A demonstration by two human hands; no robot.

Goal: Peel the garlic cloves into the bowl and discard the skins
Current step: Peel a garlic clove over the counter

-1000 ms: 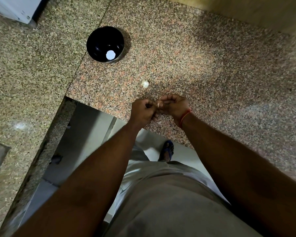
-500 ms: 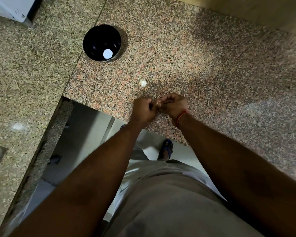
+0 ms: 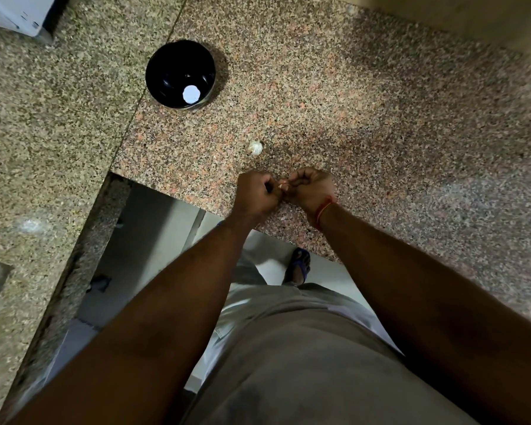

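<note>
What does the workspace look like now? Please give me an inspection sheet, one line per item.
Surface: speckled granite counter, seam beside the bowl.
Job's things: black bowl holding one white round spot; garlic bulb lying before the hands; small pale piece pinched between both hands.
Clutter: nothing seen.
Grippers: left hand and right hand curled together above the counter edge.
Cables: nothing seen.
Surroundings: white appliance corner; floor and sandalled foot below.
</note>
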